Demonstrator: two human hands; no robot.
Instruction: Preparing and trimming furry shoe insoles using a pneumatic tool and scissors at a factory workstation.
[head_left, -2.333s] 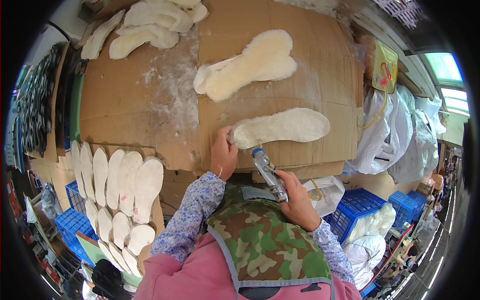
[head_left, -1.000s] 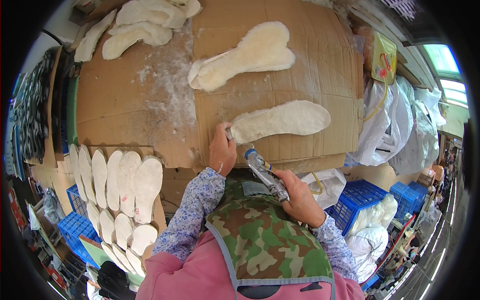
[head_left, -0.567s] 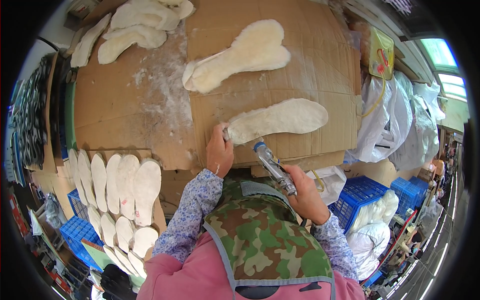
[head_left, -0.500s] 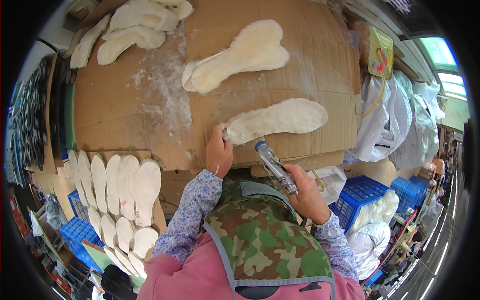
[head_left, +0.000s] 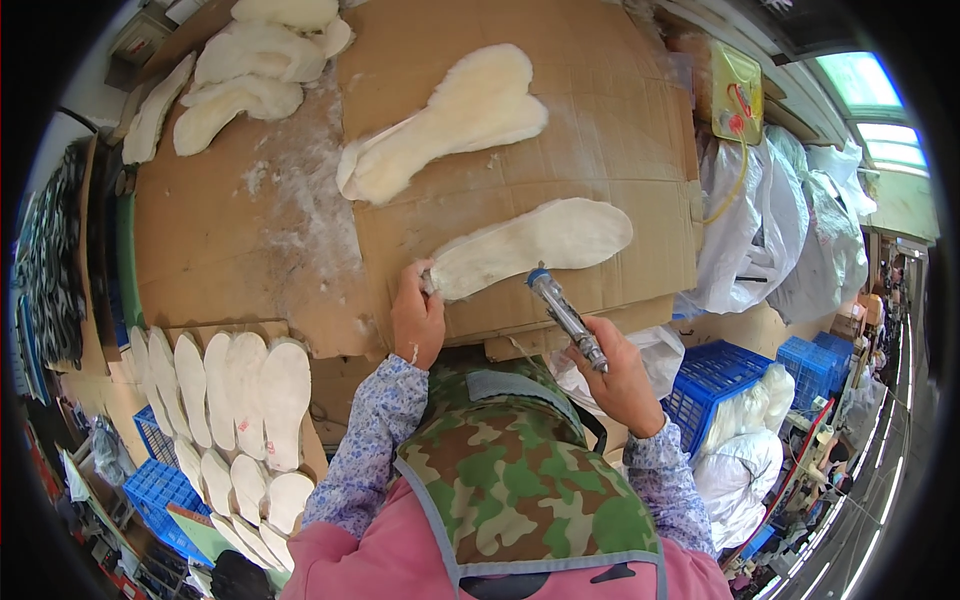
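A cream fleece insole (head_left: 540, 240) lies on the cardboard in front of me, slanting up to the right. My left hand (head_left: 417, 318) pinches its narrow left end between thumb and fingers. My right hand (head_left: 620, 375) is closed round the rear of a shiny silver, tube-shaped hand tool (head_left: 568, 320) with a blue collar. The tool's thin tip reaches the insole's lower edge near the middle; whether it touches is too small to tell. Farther away, a few overlapping fluffy insoles (head_left: 445, 125) rest on the cardboard.
Cardboard (head_left: 230, 215) covers the worktable, with loose fibre strewn over it. More fleece insoles (head_left: 250, 65) are heaped at the far left. Rows of flat insoles (head_left: 285, 400) lie at the near left. Blue crates (head_left: 712, 385) and white plastic bags (head_left: 755, 235) stand to the right.
The tool's tip has shifted rightward along the insole's lower edge, toward its middle. My left hand keeps its pinch on the left end. The whole view has shifted slightly.
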